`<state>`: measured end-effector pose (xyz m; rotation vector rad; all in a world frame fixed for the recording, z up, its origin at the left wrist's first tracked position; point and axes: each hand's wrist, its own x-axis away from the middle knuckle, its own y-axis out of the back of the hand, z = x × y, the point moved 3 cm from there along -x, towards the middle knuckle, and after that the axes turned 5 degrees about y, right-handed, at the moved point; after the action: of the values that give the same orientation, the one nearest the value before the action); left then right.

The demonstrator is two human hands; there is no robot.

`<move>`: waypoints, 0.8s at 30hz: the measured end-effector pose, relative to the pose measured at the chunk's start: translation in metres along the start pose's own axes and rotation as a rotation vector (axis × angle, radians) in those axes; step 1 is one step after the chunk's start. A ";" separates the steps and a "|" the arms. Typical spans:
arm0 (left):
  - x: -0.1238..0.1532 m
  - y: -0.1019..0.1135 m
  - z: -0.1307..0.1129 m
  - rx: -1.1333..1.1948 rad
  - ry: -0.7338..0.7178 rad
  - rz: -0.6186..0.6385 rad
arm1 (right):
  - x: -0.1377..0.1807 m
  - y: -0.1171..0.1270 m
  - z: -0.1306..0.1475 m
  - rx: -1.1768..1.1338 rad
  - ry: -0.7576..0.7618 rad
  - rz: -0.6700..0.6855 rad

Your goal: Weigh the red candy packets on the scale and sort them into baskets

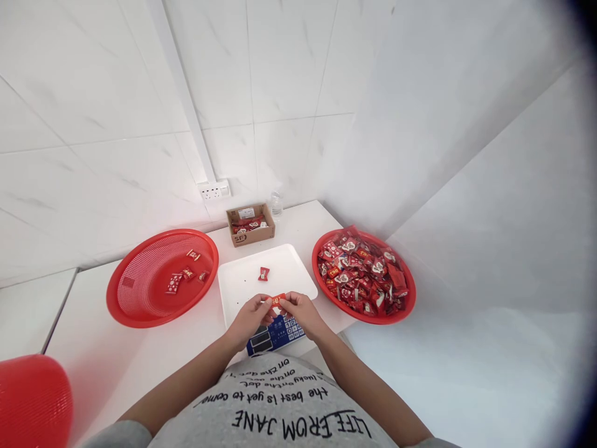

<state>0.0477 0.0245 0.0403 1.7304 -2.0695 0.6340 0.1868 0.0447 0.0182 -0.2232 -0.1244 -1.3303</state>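
Note:
Both hands pinch one small red wrapped candy (278, 300) over the front edge of a white scale tray (242, 283). My left hand (250, 317) grips its left end and my right hand (298, 313) grips its right end. Another red candy (263, 274) lies alone on the tray's middle. The scale's blue keypad (275, 333) shows below my hands. A red basket (364, 275) on the right is piled with several red candies. A red mesh basket (140, 286) on the left holds several candies (184, 275).
A small cardboard box (250, 224) with red packets stands at the back by the wall, beside a clear bottle (277, 204). A wall socket (213, 190) sits above. Part of another red basket (32, 398) shows at the lower left. White walls close in behind and at right.

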 end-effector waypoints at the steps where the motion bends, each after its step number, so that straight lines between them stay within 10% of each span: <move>1: 0.000 -0.001 0.001 0.065 0.050 0.027 | 0.000 0.000 0.001 0.024 0.030 -0.003; 8: 0.001 0.001 -0.011 0.279 0.044 0.042 | 0.006 -0.001 0.010 -0.023 0.064 0.050; 24: 0.003 -0.001 -0.009 -0.204 -0.097 0.078 | 0.008 -0.002 0.009 0.016 0.003 0.095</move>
<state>0.0482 0.0268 0.0499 1.6009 -2.1919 0.3520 0.1873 0.0386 0.0293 -0.2108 -0.1209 -1.2344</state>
